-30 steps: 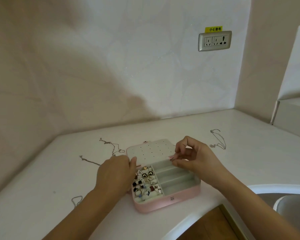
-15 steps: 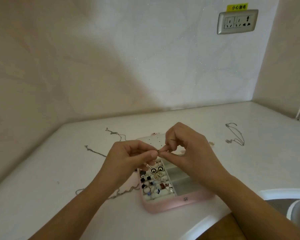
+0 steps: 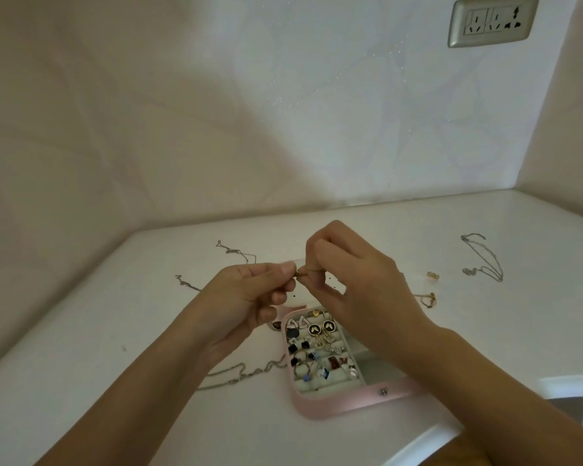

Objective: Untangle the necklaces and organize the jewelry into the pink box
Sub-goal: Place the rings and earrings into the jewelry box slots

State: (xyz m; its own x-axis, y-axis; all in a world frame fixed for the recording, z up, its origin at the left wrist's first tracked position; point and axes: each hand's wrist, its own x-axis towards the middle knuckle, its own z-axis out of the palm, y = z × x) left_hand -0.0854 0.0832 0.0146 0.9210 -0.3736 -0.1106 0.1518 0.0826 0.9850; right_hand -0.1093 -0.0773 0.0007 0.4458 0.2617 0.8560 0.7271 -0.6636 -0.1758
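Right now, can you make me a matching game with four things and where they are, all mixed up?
Things: 1 wall socket; 2 pink box; 3 black round earrings; 4 tiny gold piece.
Places: A inside the box; B pinched between left hand and right hand; C on the counter; D on the wall.
Pairs: 1-D, 2-C, 3-A, 4-B.

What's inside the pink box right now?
In the pink box, many earrings fill the left cushioned section. The right hand, pinching a small piece with the left hand, covers most of the right compartments, hiding their contents.
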